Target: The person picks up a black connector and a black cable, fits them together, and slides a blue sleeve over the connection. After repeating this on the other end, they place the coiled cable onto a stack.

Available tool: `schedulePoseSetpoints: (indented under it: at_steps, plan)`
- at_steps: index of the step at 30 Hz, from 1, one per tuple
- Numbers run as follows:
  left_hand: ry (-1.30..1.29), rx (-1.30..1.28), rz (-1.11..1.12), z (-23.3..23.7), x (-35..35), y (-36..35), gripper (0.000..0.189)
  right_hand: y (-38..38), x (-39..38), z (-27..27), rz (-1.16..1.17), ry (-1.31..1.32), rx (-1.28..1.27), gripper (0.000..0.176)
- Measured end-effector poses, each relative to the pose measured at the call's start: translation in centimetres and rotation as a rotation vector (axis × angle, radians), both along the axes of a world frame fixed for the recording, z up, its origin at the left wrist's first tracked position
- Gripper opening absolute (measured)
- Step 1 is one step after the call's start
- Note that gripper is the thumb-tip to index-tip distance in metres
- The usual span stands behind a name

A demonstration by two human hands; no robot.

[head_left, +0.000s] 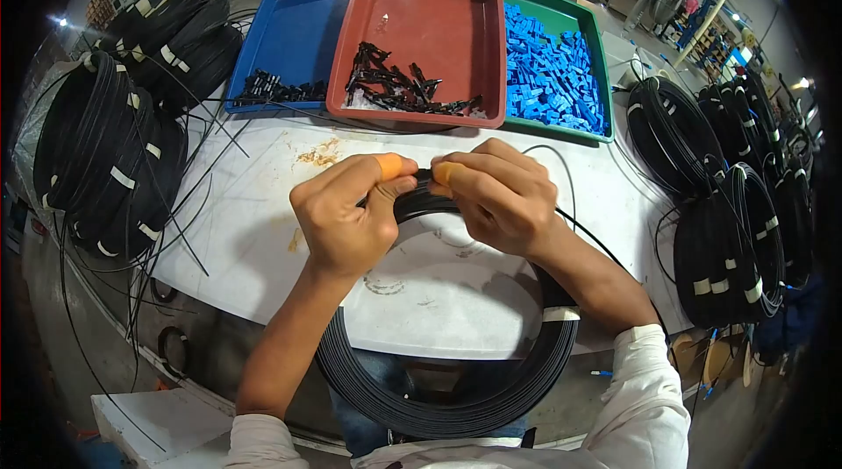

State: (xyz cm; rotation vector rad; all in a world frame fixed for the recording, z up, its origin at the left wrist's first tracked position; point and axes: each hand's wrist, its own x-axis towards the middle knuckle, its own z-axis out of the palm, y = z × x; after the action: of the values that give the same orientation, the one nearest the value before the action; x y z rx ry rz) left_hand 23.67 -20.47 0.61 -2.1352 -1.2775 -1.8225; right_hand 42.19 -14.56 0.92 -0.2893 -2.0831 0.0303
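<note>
A large coil of black cable (447, 412) hangs over the front edge of the white-covered table, a pale tape band round its right side. Above its far rim, my left hand (355, 210) pinches a small dark piece between thumb and a forefinger wrapped in orange tape. Close beside it, my right hand (500, 193), also with orange tape on a finger, is closed on the same dark piece from the right. The fingers cover most of that piece, so its shape cannot be made out. A black cable runs from under my right hand towards the lower right.
Behind my hands stand a blue tray (303, 26) and a red tray (425, 22) with black parts, and a green tray (605, 88) of blue connectors. Taped black cable coils are piled at left (96, 153) and right (728, 267). Loose cable ends stick out at left.
</note>
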Motion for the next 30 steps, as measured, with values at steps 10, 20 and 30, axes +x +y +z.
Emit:
schedulePoseSetpoints:
  at_steps: [10,20,30]
  plan:
    - [-0.017,-0.029,-0.02,-0.3,1.6,1.4,0.018,-0.7,0.6,0.6,0.035,0.144,-0.668,0.013]
    - [-0.735,-0.58,-0.275,1.8,2.5,-0.3,0.012,0.6,0.3,1.7,0.009,0.084,0.236,0.023]
    - [0.118,0.199,0.058,-0.2,1.6,1.1,0.017,-1.0,-0.3,2.1,0.146,0.177,-1.243,0.012]
